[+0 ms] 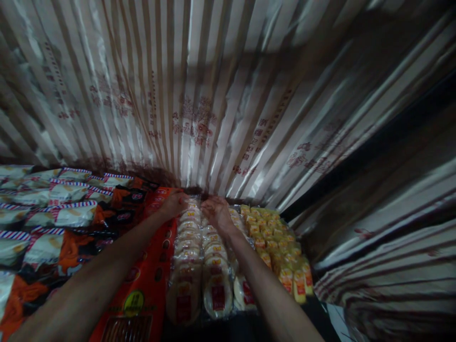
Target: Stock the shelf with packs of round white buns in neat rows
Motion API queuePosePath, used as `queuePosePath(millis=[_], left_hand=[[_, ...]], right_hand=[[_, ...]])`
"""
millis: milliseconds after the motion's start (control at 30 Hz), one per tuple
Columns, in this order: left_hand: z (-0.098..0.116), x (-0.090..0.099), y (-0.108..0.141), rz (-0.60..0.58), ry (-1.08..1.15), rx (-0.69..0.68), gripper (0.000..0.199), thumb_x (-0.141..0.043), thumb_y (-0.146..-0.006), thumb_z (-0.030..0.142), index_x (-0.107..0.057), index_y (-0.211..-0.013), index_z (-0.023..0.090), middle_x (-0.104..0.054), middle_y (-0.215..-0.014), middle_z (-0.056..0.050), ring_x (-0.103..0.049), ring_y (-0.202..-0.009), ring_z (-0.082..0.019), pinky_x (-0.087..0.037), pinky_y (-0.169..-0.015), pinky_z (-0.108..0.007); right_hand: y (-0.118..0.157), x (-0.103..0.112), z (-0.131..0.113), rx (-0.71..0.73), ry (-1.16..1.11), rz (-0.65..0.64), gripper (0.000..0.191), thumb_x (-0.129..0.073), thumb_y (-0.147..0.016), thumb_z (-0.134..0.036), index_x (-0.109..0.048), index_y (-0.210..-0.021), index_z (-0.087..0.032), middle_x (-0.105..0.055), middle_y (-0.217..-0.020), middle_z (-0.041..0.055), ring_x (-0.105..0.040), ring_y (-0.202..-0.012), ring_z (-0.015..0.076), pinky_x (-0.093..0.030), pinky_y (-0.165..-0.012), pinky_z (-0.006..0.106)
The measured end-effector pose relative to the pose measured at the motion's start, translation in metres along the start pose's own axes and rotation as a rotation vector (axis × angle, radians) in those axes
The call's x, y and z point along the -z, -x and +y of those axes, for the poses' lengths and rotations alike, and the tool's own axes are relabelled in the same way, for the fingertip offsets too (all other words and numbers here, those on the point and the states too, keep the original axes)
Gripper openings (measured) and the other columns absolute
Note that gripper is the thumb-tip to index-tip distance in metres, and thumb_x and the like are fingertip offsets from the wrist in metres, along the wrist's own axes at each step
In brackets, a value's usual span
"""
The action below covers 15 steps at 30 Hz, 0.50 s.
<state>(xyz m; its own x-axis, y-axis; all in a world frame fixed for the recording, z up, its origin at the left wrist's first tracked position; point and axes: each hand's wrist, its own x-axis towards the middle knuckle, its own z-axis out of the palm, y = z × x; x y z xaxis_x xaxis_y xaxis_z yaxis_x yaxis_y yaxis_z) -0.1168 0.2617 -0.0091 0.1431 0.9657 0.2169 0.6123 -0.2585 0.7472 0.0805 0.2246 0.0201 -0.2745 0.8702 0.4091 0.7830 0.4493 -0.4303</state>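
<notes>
We locate round packs (217,292) at lower ctr., w/ L hand (174,203) and R hand (218,213) at their upper end; grip: can't tell, too blurred. Caution: we judge overlapping rows may slide if pushed unevenly; R forearm (265,285), nr. yellow packs (276,243), could dislodge some.

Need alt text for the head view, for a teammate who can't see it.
A person's left hand and right hand are at the far end of rows of clear-wrapped round items. Red packaging borders the rows on the left, yellow packs on the right; a striped curtain hangs behind.
</notes>
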Motion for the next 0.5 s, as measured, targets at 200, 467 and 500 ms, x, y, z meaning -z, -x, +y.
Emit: queuePosePath(millis=[200,467,500], left_hand=[[0.015,0.001,0.009,0.046,-0.062,0.076,0.018,-0.059,-0.068,0.011,-0.064,-0.086,0.015,-0.054,-0.104,-0.007,-0.054,-0.071,-0.011,-0.05,-0.073,-0.029],[0.025,0.004,0.017,0.09,-0.128,0.108,0.008,-0.059,-0.072,0.015,-0.062,-0.079,0.015,-0.055,-0.096,-0.007,-0.056,-0.079,-0.015,-0.047,-0.074,-0.027],[0.026,0.004,0.017,0.086,-0.133,0.103,0.007,-0.059,-0.072,0.015,-0.062,-0.079,0.015,-0.056,-0.093,-0.006,-0.056,-0.079,-0.015,-0.047,-0.075,-0.027]], right_hand=[[0.013,-0.001,-0.003,0.087,-0.025,-0.112,0.014,-0.057,-0.084,-0.027,-0.071,-0.088,-0.027,-0.071,-0.081,0.0005,-0.061,-0.08,0.015,-0.035,-0.09,0.032],[0.015,-0.011,-0.007,0.068,0.046,-0.136,0.009,-0.064,-0.08,-0.029,-0.072,-0.084,-0.029,-0.07,-0.08,0.0004,-0.059,-0.084,0.0165,-0.029,-0.094,0.036],[0.015,-0.012,-0.007,0.057,0.048,-0.136,0.007,-0.066,-0.079,-0.028,-0.072,-0.081,-0.029,-0.069,-0.078,0.0001,-0.059,-0.083,0.0162,-0.03,-0.093,0.035]])
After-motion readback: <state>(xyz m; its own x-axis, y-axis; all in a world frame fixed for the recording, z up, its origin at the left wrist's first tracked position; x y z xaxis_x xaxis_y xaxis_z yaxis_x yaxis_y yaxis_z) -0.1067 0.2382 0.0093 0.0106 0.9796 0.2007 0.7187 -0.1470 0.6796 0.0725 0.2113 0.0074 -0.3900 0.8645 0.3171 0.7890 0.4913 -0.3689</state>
